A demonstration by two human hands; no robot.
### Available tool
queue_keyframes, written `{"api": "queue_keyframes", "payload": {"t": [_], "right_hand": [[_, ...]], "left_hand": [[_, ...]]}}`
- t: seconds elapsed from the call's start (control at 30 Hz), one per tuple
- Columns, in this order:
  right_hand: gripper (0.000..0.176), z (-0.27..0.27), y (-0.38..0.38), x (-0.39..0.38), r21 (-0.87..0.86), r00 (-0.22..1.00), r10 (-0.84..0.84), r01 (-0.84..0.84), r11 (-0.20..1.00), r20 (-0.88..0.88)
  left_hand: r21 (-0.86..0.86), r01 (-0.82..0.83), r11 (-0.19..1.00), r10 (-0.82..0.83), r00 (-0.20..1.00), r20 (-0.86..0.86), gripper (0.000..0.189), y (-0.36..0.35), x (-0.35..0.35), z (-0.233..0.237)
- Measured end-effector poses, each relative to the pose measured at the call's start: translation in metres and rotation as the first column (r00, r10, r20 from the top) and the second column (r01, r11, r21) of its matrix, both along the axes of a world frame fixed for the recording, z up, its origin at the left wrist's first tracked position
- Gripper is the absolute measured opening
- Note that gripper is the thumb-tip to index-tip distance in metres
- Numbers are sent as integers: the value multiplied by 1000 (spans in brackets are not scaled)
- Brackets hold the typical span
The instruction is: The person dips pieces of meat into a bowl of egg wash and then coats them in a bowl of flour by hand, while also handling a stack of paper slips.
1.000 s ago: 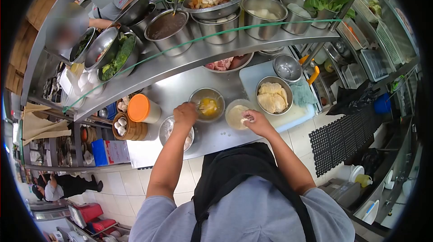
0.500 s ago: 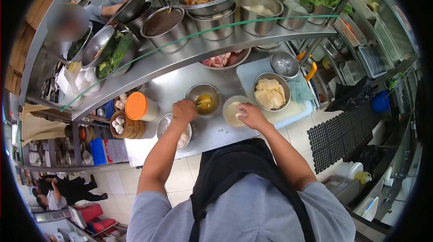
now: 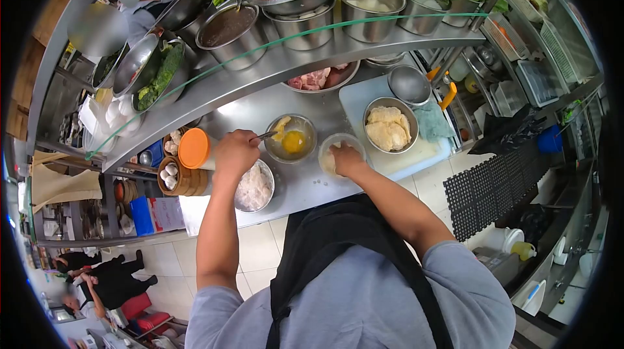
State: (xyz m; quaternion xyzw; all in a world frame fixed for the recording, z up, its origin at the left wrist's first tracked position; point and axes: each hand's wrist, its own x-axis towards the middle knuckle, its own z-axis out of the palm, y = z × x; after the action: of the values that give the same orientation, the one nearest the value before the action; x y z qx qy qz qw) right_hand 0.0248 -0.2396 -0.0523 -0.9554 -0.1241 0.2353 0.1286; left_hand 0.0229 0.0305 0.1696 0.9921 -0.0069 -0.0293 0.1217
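My left hand (image 3: 239, 149) is closed around a thin metal utensil (image 3: 265, 135), whose far end reaches over the rim of the steel bowl of egg (image 3: 303, 129). At that end is an egg-coated yellow piece (image 3: 281, 127), high on the bowl's left side; yellow egg (image 3: 294, 142) lies at the bottom. My right hand (image 3: 346, 159) reaches down into a tub of pale crumbs (image 3: 329, 160), its fingertips hidden there. Below my left hand stands a steel bowl of whitish, floury pieces (image 3: 254, 188). Right of the crumbs, another bowl holds pale coated pieces (image 3: 389, 129).
On the left stand an orange-lidded tub (image 3: 194, 148) and a bamboo steamer (image 3: 184, 180). A bowl of raw meat (image 3: 313, 80) sits under the overhead shelf (image 3: 364, 55), which carries several food containers. A cutting board (image 3: 356, 94) and a cloth (image 3: 434, 124) are at right.
My left hand has moved left and up, drawing the utensil and egg-coated piece toward the bowl's rim. My right hand has gone deeper into the crumbs from its pinch above them.
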Motion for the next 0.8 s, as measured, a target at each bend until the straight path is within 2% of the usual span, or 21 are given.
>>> {"api": "queue_keyframes", "payload": {"t": [0.03, 0.1, 0.2, 0.27, 0.33, 0.43, 0.5, 0.63, 0.67, 0.73, 0.8], "right_hand": [[73, 12, -1, -3, -5, 1000, 2, -2, 1000, -3], [67, 30, -5, -9, 3, 993, -118, 118, 993, -23], [62, 8, -5, -9, -3, 990, -118, 118, 993, -72], [62, -22, -9, 4, 38, 995, -77, 79, 996, -56], [61, -16, -13, 6, 74, 998, -41, 44, 996, -45], [58, -3, -22, -1, 88, 994, -99, 95, 992, 47], [49, 7, -35, 2, 233, 977, -138, 97, 968, 163], [45, 81, -53, 5, 321, 974, -199, 154, 934, 111], [40, 91, -56, 8, 391, 965, -244, 188, 901, 98], [26, 94, -60, 11, 497, 940, -314, 209, 842, 136], [27, 93, -62, 14, 538, 937, -313, 187, 822, 152]], "left_hand": [[-29, -8, 1000, 8, 1000, 10, 19, -1, -3, 2], [-55, -14, 998, 15, 1000, 20, 18, 2, -5, -23], [-53, -34, 998, 37, 998, 44, 18, 13, -4, -94], [-35, -113, 993, 114, 993, 11, 19, 13, -5, -107], [-67, -118, 991, 120, 992, 26, 19, 18, -4, -107], [-138, -127, 982, 132, 991, 31, 20, 25, -5, -97], [-175, -122, 977, 130, 991, 30, 21, 23, -2, -79], [-351, -76, 933, 30, 990, -136, 22, -5, -9, -41], [-409, -61, 911, -17, 983, -185, 23, -16, -11, -37], [-449, -19, 893, -84, 974, -208, 24, -36, -16, -50], [-497, 13, 868, -174, 944, -279, 28, -54, -17, -75]]}}
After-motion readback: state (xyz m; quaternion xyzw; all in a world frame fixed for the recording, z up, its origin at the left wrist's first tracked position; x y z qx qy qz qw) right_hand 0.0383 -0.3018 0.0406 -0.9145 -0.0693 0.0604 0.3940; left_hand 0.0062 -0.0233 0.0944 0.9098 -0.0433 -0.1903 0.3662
